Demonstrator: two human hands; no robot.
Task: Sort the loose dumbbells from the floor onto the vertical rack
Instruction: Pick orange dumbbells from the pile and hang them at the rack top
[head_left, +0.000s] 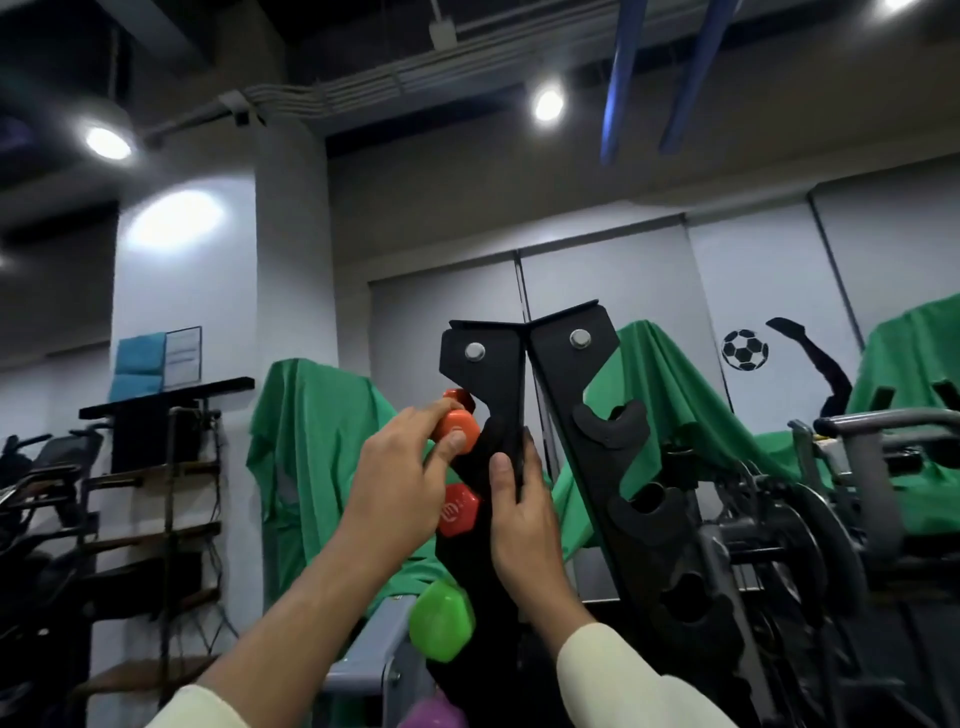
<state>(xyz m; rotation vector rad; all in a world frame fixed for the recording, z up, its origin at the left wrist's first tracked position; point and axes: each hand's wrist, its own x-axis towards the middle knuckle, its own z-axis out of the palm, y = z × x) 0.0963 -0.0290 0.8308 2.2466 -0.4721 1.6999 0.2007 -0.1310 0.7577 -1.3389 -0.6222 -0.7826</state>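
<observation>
Left hand fingers pinch orange dumbbell at top slot; right hand fingers grip rack edge.

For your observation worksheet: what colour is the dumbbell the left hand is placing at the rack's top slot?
Orange: the hex-ended orange dumbbell, seen in the head view.

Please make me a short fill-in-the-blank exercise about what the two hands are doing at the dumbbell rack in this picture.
1. The left hand holds an ____ dumbbell at the top slot of the black rack.
2. The right hand grips the rack's ____ edge.
3. Below the red dumbbell sits a ____ one.

Missing words: orange; front; green
</observation>
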